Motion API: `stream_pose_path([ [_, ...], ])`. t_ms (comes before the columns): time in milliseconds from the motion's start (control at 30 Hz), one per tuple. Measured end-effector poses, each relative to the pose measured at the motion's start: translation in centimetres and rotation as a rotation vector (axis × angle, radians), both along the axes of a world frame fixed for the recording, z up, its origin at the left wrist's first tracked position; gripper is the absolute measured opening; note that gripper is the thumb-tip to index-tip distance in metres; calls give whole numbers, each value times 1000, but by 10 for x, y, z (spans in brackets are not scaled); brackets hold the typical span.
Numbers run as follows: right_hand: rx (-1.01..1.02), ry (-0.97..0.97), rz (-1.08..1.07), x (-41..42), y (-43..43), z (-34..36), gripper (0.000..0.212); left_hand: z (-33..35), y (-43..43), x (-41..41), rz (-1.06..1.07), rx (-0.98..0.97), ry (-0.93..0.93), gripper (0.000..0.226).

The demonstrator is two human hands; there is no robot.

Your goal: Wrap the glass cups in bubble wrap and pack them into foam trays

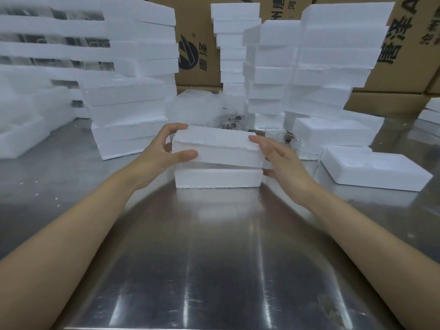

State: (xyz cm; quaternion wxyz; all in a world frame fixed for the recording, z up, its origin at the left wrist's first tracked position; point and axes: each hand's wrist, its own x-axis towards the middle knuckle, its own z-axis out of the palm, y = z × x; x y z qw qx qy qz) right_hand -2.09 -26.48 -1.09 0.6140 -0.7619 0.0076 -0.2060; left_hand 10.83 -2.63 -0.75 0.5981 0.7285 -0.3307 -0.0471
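At the centre of the frame, two bare hands hold a white foam lid [217,148] over a foam tray [217,178] that sits on a shiny steel table [214,258]. The lid is tilted, its left end raised and its right end nearly down on the tray. The left hand [164,148] grips the lid's left end, fingers curled over the top edge and thumb pressed on the near face. The right hand [277,154] lies with fairly straight fingers against the lid's right end, thumb low by the seam.

Whatever is inside this tray is hidden, so whether wrapped cups fill it cannot be told. It looks like a closing step.

Just behind and right of centre stand several bare glass cups [289,139], seemingly not yet wrapped. No bubble wrap can be clearly made out. At right, an open tray [376,171] lies with empty pockets. Tall stacks of foam [133,91] fill the upper left and upper right, many seemingly closed, in front of cardboard boxes [200,44]. Much looks packed; some cups remain.
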Motion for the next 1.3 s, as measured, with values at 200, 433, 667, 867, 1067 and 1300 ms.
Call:
stream_pose_path([
  [200,-158,-12,-27,-2,-1,2,24,-1,1,0,-49,86,36,61],
  [433,-350,59,30,-1,-5,-9,23,-2,0,-3,-42,228,29,79],
  [667,-394,-4,31,-1,-10,-11,28,-5,-1,-1,-27,190,18,83],
  [867,-533,8,41,2,-14,-12,52,-5,2,1,-63,173,42,81],
  [1067,-489,24,77,-3,-18,-10,41,-8,5,9,-93,263,9,74],
  [1300,-518,30,108,-2,-21,-10,42,-13,9,16,-136,269,3,86],
])
